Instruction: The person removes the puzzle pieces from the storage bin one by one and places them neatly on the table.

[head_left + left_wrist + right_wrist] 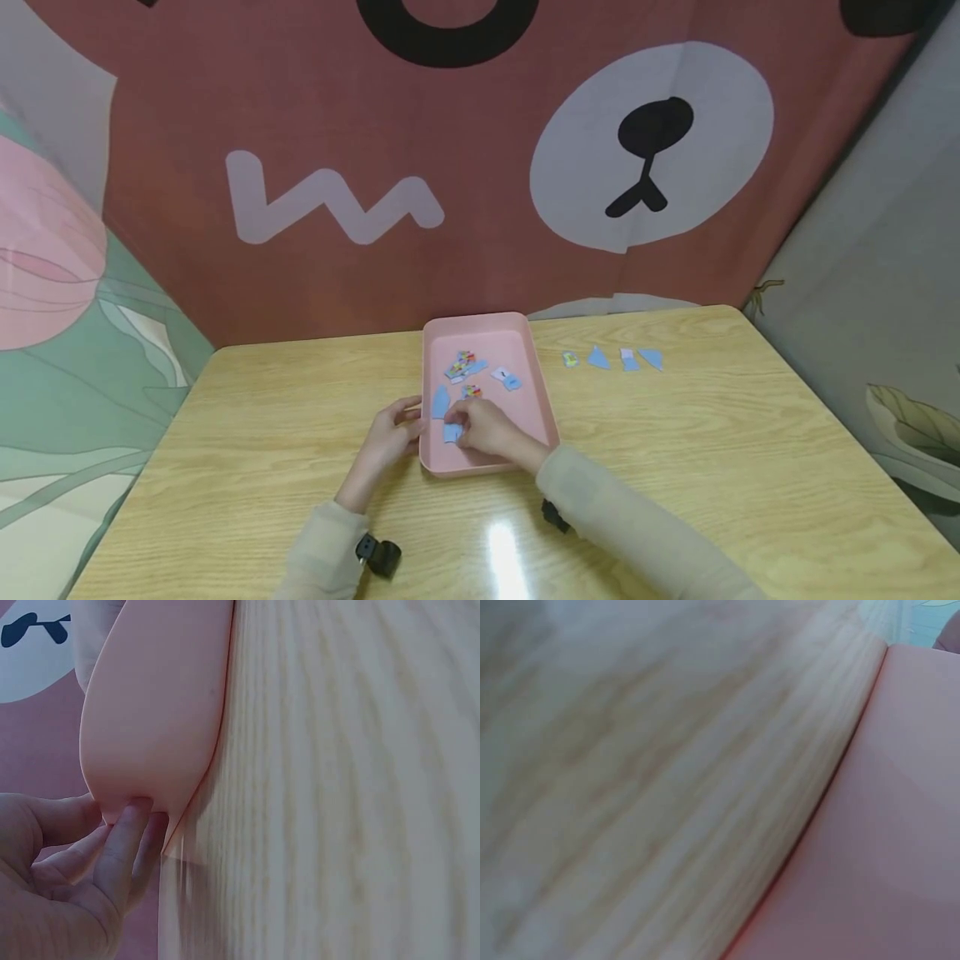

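A pink tray (491, 326) stands on the wooden table and holds several small light-blue and printed cardboard pieces, apparently puzzle pieces. At its left side my left hand (393, 427) grips the edge. In the left wrist view, the thumb of that left hand (67, 881) is near the rim and its fingers touch the outer wall. My right hand (483, 427) reaches over the right side into the tray, fingers curled down on a blue piece (452, 433), which they partly hide. Close by lie a long blue piece (440, 402) and a colourful piece (471, 391).
Toward the tray's far end are overlapping colourful pieces (460, 367) and a white-and-blue piece (506, 377). Right of the tray, a row on the table (750, 433) has a small printed piece (570, 358), a blue triangle (597, 357) and more. A patterned cloth (337, 275) hangs behind.
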Available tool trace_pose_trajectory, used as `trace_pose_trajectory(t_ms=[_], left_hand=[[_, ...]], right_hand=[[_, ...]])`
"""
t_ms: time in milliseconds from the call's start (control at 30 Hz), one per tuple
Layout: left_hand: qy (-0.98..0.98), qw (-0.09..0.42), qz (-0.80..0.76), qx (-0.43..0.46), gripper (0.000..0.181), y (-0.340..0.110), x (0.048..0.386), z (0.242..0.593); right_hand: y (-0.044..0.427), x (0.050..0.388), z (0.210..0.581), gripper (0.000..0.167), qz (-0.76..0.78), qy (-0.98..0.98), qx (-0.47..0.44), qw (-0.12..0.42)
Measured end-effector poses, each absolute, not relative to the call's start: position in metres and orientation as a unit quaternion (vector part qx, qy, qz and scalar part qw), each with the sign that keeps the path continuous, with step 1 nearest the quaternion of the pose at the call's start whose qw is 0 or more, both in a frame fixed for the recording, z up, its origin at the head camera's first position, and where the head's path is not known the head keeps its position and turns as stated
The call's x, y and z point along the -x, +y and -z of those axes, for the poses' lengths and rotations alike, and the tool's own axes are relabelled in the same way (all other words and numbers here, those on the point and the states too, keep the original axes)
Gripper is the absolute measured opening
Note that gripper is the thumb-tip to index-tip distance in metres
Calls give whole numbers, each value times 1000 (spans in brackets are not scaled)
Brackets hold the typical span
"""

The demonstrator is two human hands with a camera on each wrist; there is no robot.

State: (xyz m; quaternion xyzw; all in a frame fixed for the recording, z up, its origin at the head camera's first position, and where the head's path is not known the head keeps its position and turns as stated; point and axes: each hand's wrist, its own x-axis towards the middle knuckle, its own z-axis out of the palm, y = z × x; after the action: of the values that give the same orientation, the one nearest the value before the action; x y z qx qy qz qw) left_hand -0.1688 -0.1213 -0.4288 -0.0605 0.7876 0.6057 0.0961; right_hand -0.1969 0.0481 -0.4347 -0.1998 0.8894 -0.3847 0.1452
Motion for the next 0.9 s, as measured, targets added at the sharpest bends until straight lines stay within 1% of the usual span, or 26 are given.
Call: trace_pose_trajectory(t_ms=[300,533,900], left_hand=[[779,94,-617,59,44,-121,169,430],[784,95,-610,59,44,-120,170,429],[781,102,-613,63,44,-120,169,428]], right_hand=[[50,199,436,33,359,902,200,130],[50,198,435,30,375,896,193,140],[61,198,430,24,409,883,185,140]])
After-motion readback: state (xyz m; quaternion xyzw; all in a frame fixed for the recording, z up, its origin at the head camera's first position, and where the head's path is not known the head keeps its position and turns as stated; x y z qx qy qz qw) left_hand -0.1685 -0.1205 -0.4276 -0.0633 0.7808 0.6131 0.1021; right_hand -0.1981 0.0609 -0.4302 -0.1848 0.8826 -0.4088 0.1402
